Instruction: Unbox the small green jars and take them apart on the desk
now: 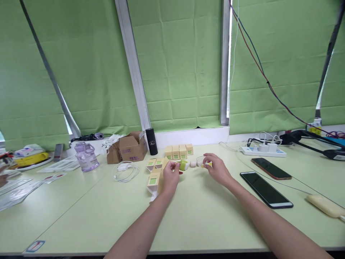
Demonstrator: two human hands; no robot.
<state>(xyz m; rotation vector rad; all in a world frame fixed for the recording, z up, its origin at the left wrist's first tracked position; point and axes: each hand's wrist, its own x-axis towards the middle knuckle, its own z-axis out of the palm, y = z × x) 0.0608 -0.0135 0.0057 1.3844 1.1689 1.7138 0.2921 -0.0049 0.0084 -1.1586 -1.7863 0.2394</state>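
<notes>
My left hand [171, 176] is closed on a small, rounded green object [183, 165] with a whitish end; its exact kind is too small to make out. To the right, the fingers of my right hand [217, 168] pinch a small yellow piece [208, 164] beside a clear, cup-like piece [199, 160]. Between the hands a small pale pink block [193, 164] rests on the table. Cream cartons with green squares, one an open carton [153, 182], lie beside my left hand. Behind the hands stands a row of similar small cartons [176, 152].
A cardboard box [132, 148], a black bottle [151, 141] and a purple jug [86, 157] stand back left. A coiled white cable [126, 171] lies nearer. On the right are a black phone [265, 189], a second phone [271, 168], a power strip [263, 151] and a cream power bank [325, 205].
</notes>
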